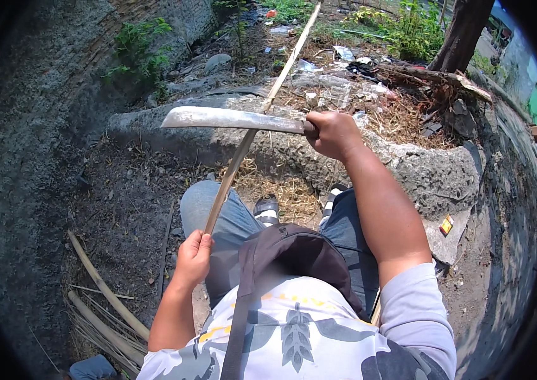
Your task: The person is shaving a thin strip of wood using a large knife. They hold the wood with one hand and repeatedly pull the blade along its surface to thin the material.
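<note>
My right hand [333, 134] is closed round the handle of a machete [230, 119], whose long curved blade points left. The blade lies across a long pale strip of split wood or bamboo [233, 168], crossing it near the middle of its visible length. Close to my left knee, my left hand [194, 254] grips the strip's near end, thumb on top. From there the strip slants up and away, its far end reaching the top edge of the view. Whether the blade is biting into the strip, I cannot tell.
A rough concrete ledge [408, 168] runs in front of my feet. Several cut stalks [107, 288] lie on the ground at the left, beside a stone wall [21, 158]. A small yellow and red packet [446, 225] rests at the right. Beyond are litter, plants and a tree trunk [463, 38].
</note>
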A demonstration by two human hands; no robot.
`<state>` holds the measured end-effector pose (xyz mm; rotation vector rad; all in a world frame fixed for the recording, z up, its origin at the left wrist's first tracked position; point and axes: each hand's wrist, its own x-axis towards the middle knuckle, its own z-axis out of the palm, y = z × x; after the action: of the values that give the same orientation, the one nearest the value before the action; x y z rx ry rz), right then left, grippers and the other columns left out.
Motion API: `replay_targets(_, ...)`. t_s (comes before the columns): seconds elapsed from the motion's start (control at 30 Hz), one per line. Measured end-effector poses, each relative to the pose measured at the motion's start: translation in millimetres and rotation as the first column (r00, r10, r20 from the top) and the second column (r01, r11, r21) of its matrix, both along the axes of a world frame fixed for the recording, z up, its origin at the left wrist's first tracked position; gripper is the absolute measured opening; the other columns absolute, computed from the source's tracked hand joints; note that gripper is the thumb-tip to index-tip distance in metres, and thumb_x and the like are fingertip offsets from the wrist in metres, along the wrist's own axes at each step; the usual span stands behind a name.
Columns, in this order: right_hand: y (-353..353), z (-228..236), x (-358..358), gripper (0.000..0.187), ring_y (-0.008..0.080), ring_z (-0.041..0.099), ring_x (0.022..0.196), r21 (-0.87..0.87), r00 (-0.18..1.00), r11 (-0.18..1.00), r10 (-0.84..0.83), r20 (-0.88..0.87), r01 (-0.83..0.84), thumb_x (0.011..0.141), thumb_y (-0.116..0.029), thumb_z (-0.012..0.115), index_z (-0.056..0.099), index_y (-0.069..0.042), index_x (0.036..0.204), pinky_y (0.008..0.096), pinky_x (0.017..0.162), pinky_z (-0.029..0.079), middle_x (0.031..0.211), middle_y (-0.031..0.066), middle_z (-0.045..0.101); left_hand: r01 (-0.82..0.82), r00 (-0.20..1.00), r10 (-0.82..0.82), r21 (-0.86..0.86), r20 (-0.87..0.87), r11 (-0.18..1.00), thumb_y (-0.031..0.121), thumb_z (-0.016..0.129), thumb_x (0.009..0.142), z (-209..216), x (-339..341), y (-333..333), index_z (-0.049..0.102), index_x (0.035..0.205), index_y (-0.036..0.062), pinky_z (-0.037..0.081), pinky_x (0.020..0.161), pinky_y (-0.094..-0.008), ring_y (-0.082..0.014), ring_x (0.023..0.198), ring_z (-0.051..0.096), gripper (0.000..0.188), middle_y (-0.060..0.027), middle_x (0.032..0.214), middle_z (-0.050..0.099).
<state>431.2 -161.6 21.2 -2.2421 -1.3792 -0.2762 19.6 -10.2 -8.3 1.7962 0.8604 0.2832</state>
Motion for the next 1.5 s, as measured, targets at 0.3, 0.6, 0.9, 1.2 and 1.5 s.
replay_targets(0.3, 7.4, 6.9, 0.8, 0.012, 0.0335, 0.070, 0.073, 0.079, 0.954, 0.987, 0.110, 0.278, -0.137, 0.079, -0.018, 0.072, 0.063, -0.014, 0.084, 0.0457, 0.068, 0.055, 0.075, 0.0100, 0.068, 0.034, 0.998, -0.023, -0.189, 0.055, 0.981, 0.027, 0.052, 0.111, 6.6, -4.1, -1.2, 0.059, 0.091, 0.0057, 0.034, 0.054, -0.0245, -0.0033, 0.061, 0.038, 0.030, 0.0069, 0.069, 0.048)
replay_targets(0.6, 10.3, -1.3, -2.7, 0.010, 0.0360, 0.071, 0.080, 0.057, 1.000, 0.998, 0.017, -0.022, -0.016, 0.084, -0.023, 0.071, 0.065, -0.015, 0.088, 0.0497, 0.071, 0.056, 0.081, 0.0119, 0.071, 0.024, 1.000, -0.022, -0.190, 0.012, 0.982, 0.029, 0.051, 0.111, -1.2, -13.7, 0.7, 0.058, 0.092, 0.0082, 0.033, 0.051, -0.0236, -0.0030, 0.057, 0.039, 0.029, 0.0074, 0.067, 0.047)
replay_targets(0.9, 31.6, -7.6, -23.0, 0.013, 0.0277, 0.071, 0.072, -0.032, 0.895, 0.989, 0.143, 0.422, -0.142, 0.078, -0.022, 0.071, 0.059, -0.016, 0.082, 0.0394, 0.072, 0.052, 0.074, 0.0047, 0.068, -0.054, 0.997, 0.071, -0.491, 0.015, 0.870, 0.032, 0.051, 0.111, 11.9, 3.0, -16.0, 0.058, 0.094, 0.0096, 0.030, 0.047, -0.0237, -0.0028, 0.054, 0.037, 0.029, 0.0085, 0.065, 0.044)
replay_targets(1.2, -22.5, -20.2, 78.3, 0.028, 0.0346, 0.074, 0.096, -0.018, 0.587, 0.690, -0.629, -0.510, 0.723, 0.084, -0.031, 0.068, 0.074, -0.012, 0.103, 0.0456, 0.084, 0.056, 0.098, 0.0154, 0.077, 0.046, 0.999, -0.043, -0.327, 0.016, 0.944, 0.030, 0.052, 0.111, 9.9, -31.0, -14.7, 0.058, 0.093, 0.0092, 0.033, 0.052, -0.0220, -0.0021, 0.057, 0.039, 0.029, 0.0089, 0.069, 0.047)
replay_targets(1.5, -0.4, 6.2, 13.1, 0.019, 0.0420, 0.069, 0.082, 0.083, 0.950, 0.961, -0.245, -0.192, 0.264, 0.088, -0.030, 0.072, 0.067, -0.011, 0.090, 0.0520, 0.071, 0.053, 0.087, 0.0187, 0.072, 0.060, 0.998, -0.060, -0.221, 0.008, 0.973, 0.028, 0.053, 0.111, 15.5, 1.5, -17.0, 0.059, 0.093, 0.0064, 0.036, 0.055, -0.0238, -0.0027, 0.063, 0.040, 0.029, 0.0078, 0.070, 0.047)
